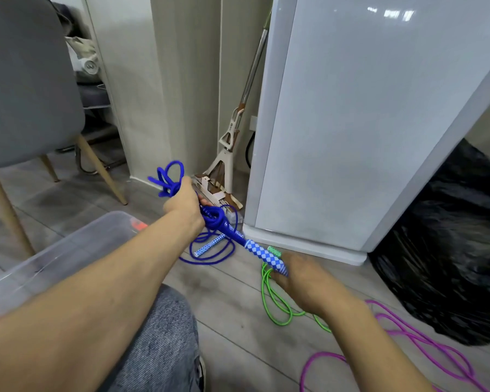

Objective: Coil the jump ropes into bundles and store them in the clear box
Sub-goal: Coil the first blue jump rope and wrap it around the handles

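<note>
While the left hand (pixel 186 200) clutches gathered loops of the blue jump rope (pixel 219 219), the right hand (pixel 301 278) grips its checkered handle (pixel 262 251). Mid-coil, I'd say, with slack on the floor. Next: wind that in, then left to the clear box (pixel 68 250).
</note>
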Action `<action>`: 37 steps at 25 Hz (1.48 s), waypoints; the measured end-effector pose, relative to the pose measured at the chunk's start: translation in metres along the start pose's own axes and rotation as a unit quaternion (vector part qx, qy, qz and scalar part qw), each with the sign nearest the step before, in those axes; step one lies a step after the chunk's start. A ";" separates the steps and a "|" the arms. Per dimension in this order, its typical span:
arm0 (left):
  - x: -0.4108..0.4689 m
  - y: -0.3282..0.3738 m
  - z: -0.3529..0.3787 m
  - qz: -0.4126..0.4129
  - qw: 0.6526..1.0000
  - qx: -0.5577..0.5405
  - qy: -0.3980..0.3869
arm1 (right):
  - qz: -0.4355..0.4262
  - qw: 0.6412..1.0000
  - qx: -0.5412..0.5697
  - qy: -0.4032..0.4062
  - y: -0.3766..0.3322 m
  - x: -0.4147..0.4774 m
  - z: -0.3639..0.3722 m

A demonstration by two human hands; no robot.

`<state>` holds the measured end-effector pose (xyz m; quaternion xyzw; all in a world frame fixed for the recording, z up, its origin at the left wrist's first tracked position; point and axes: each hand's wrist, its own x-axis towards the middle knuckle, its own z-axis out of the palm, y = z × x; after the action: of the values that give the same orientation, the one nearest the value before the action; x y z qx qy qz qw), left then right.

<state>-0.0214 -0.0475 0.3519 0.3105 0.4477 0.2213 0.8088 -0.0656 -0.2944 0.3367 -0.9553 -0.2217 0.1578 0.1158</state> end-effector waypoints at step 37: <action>0.062 0.019 -0.188 0.370 0.540 0.741 -0.148 | -0.340 0.890 -0.198 0.232 -0.143 0.126 0.081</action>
<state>-0.1537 0.0624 0.2523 0.9656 0.1712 0.0411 0.1912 -0.0424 -0.0995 0.2718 -0.8341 -0.5262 -0.1646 0.0187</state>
